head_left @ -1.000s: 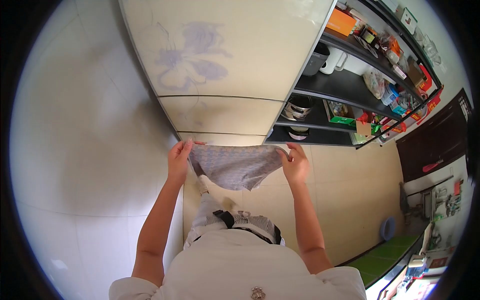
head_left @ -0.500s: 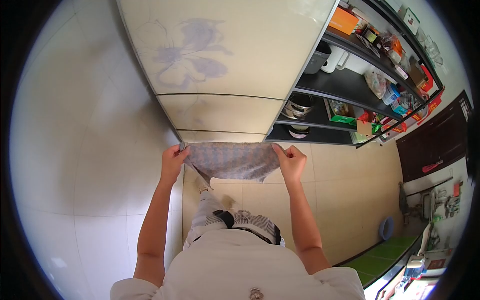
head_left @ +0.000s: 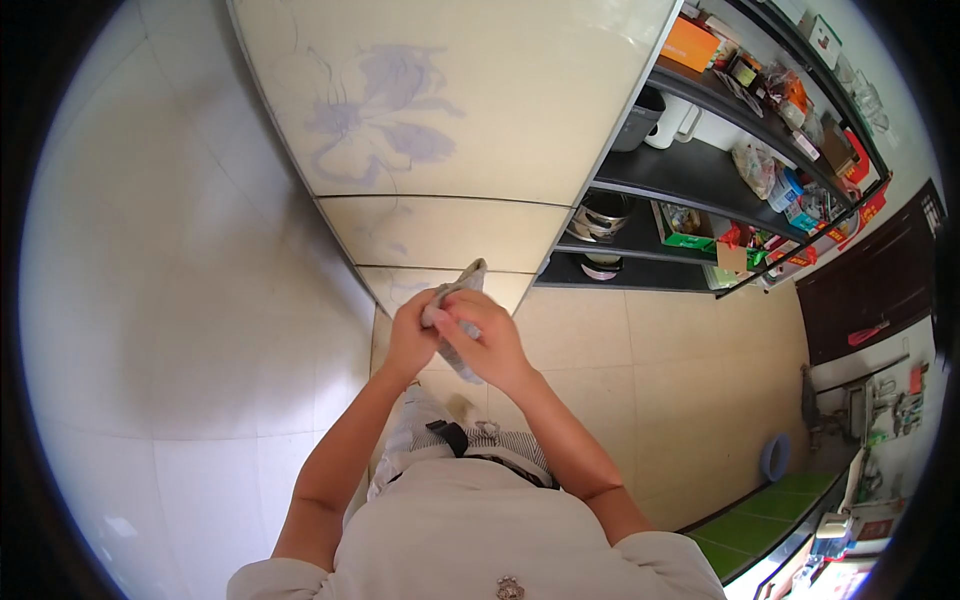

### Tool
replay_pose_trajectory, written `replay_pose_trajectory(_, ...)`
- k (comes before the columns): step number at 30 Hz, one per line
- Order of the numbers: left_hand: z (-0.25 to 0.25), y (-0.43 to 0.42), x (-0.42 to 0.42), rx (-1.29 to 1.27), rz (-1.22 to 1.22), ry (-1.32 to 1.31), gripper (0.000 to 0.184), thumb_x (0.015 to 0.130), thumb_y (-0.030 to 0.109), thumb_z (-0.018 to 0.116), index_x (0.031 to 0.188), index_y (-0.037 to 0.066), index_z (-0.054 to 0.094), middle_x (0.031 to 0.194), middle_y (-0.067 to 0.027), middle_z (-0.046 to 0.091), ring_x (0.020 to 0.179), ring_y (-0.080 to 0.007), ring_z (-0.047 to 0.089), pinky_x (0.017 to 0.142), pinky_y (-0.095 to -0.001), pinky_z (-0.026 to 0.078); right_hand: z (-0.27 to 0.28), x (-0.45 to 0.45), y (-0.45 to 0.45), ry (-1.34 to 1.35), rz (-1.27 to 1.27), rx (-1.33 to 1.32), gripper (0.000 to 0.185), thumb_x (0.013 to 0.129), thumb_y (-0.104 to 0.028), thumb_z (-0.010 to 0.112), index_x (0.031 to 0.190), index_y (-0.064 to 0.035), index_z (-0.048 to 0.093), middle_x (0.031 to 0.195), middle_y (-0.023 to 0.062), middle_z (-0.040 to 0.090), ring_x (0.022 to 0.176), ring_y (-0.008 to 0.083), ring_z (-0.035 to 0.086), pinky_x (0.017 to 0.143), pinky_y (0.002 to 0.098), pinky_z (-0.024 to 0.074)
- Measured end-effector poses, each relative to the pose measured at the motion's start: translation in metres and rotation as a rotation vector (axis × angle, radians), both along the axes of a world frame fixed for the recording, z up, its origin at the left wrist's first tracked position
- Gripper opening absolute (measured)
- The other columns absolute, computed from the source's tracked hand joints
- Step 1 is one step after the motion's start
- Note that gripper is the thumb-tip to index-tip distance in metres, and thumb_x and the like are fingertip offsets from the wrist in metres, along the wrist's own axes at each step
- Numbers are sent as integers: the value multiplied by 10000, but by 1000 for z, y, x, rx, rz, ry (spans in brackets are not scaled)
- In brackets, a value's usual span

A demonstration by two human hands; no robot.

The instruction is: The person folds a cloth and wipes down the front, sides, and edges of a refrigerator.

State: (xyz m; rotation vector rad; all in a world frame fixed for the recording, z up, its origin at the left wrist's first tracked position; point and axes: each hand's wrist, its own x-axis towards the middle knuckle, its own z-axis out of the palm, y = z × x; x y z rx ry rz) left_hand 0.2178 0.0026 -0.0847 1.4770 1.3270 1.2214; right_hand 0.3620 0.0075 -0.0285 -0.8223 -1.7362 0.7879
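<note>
A greyish patterned cloth [head_left: 462, 364] is bunched between my two hands, in front of my waist. One end of it sticks up above my fingers and another part hangs below them. My left hand [head_left: 410, 335] is closed around the cloth from the left. From the right, my right hand [head_left: 487, 340] grips it too, its thumb lying across the cloth. The two hands touch or nearly touch, and the folds inside them are hidden.
Just ahead stands a cream panel [head_left: 500, 120] with a purple flower print. Black shelves [head_left: 680, 170] to its right hold pots, boxes and bags. A white tiled wall [head_left: 200, 330] is at left. On the right are a blue basin [head_left: 775, 456] and a dark door [head_left: 868, 280].
The cloth was stretched wide between my spread hands. Both hands have come together in the middle, and the cloth is now gathered up between them.
</note>
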Motion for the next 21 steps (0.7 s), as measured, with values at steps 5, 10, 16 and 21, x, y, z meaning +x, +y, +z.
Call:
replay_pose_trajectory(5, 24, -4, -21, -94, 136, -340, 185, 866, 104, 619, 993, -30, 629, 902, -3, 645, 801, -86, 558, 739, -253, 450, -39, 40, 21, -146, -208, -22, 494, 721, -162, 747, 1137, -29, 516, 1151, 143, 551, 1048, 286, 531, 891, 366, 437)
replay_pose_trajectory(10, 58, -10, -31, -126, 131, -556, 195, 869, 136, 622, 1009, 0, 625, 934, -19, 644, 853, -105, 575, 774, -261, 453, -96, 21, 30, -62, 188, -465, 1141, 617, -259, 845, 1449, -82, 84, 1476, 142, 232, 1385, 268, 180, 1091, 396, 210)
replay_pose_trajectory(16, 83, -8, -62, -39, 36, -782, 242, 878, 113, 602, 1103, 30, 571, 1058, -36, 613, 967, -143, 577, 847, -305, 453, -82, 4, 41, -10, 586, -804, 888, 625, -231, 842, 1349, -1, 383, 1307, 148, 485, 1210, 235, 448, 1033, 332, 318)
replay_pose_trajectory(21, 99, 8, -87, -23, 158, -818, 288, 908, 149, 564, 1173, 44, 524, 1140, -52, 583, 1059, -174, 550, 907, -333, 432, -69, 8, 31, -42, 638, -1023, 633, 712, -224, 780, 1228, 16, 503, 1137, 85, 602, 1049, 172, 547, 948, 310, 398)
